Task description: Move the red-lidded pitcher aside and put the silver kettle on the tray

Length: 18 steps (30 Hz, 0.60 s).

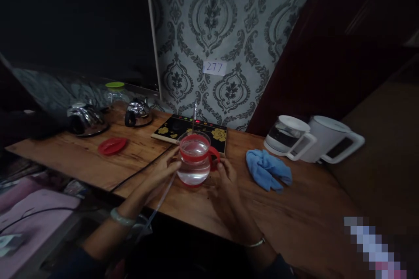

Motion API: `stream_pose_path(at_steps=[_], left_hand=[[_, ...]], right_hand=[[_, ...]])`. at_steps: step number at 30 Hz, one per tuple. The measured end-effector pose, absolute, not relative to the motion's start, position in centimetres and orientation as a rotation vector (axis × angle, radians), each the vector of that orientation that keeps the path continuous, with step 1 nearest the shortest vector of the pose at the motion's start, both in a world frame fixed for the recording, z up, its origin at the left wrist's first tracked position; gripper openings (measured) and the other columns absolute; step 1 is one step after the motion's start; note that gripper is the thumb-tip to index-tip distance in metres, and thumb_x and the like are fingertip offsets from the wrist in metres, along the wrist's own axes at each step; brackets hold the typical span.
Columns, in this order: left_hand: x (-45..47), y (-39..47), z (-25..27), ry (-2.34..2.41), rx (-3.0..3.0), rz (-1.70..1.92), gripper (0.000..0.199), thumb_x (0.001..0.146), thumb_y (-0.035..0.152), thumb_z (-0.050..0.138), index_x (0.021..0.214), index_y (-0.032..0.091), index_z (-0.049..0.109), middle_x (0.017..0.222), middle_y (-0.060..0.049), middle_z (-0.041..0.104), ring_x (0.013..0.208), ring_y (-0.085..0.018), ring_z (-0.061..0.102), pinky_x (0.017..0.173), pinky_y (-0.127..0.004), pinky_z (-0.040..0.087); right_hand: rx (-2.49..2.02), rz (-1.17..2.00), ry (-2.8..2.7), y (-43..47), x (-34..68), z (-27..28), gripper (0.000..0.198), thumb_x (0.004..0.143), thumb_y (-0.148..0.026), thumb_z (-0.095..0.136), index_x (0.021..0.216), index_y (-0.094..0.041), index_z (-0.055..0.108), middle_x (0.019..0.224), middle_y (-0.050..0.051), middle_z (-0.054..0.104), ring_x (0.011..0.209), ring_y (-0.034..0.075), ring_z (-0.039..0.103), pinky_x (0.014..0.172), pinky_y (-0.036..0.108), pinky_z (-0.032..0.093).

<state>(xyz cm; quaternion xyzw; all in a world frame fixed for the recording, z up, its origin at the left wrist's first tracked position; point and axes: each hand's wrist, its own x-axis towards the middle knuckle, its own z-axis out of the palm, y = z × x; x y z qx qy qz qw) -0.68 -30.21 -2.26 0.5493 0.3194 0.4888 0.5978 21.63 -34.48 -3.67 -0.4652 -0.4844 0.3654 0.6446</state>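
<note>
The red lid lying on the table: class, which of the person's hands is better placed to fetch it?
Probably the left hand. The red lid lies to the left of the glass teapot, on that hand's side; the right hand sits by the teapot's handle, farther away.

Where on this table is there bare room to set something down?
Bare wood lies between the red lid and the glass pot, and on the table in front of the blue cloth. The back edge with the kettles is crowded.
</note>
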Motion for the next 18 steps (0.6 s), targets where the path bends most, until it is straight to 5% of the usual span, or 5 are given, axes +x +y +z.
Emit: stream_pose_path(at_steps=[7, 13, 18], left_hand=[[0.9, -30.2, -3.6, 0.825, 1.363, 1.254, 0.081, 0.068, 0.048, 0.08, 0.138, 0.02, 0.053, 0.132, -0.014, 0.062, 0.119, -0.035, 0.059, 0.101, -0.046, 0.046], [0.7, -31.5, -4.3, 0.852, 1.57, 1.207, 0.081, 0.07, 0.058, 0.073, 0.139, 0.02, 0.053, 0.131, -0.012, 0.062, 0.113, -0.034, 0.061, 0.093, -0.044, 0.051], [-4.7, -29.7, -3.3, 1.038, 1.978, 1.203, 0.061, 0.081, 0.047, 0.067, 0.134, 0.02, 0.056, 0.137, -0.013, 0.058, 0.127, -0.031, 0.052, 0.109, -0.048, 0.039]], right_hand=[[-1.138, 0.762, -1.025, -34.7, 21.4, -3.1, 0.043, 0.086, -0.06, 0.05, 0.075, -0.02, 0.061, 0.073, 0.002, 0.064, 0.07, 0.017, 0.058, 0.064, 0.028, 0.046], [-1.175, 0.913, -0.875, -37.7, 20.4, -3.6, 0.041, 0.085, -0.062, 0.048, 0.077, -0.023, 0.055, 0.064, 0.001, 0.064, 0.056, 0.018, 0.058, 0.052, 0.03, 0.046], [-1.306, 0.832, -0.813, -38.3, 21.7, -3.7, 0.05, 0.078, -0.067, 0.055, 0.086, -0.019, 0.062, 0.073, 0.005, 0.069, 0.064, 0.021, 0.064, 0.056, 0.031, 0.049]])
